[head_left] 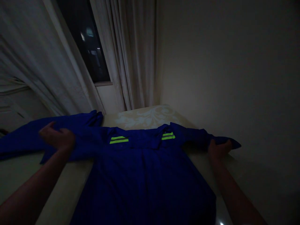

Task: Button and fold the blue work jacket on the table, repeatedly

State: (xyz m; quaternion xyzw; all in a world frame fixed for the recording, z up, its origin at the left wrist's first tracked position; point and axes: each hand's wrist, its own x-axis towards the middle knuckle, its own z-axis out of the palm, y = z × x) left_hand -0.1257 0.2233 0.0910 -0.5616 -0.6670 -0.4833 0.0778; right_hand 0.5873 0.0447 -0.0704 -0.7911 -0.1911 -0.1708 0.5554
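A dark blue work shirt point(142, 178) with two neon yellow-green stripe patches point(119, 140) lies spread flat on a pale bed or table top point(145, 117). My left hand point(57, 136) rests on the shirt's left sleeve, fingers curled down onto the cloth. My right hand point(217, 149) grips the right sleeve near its end, fingers closed round the fabric. The room is dim.
Pale curtains point(131, 56) hang on both sides of a dark window point(90, 40) behind the surface. A plain wall point(229, 72) stands close on the right. The surface has a faint floral pattern at its far end.
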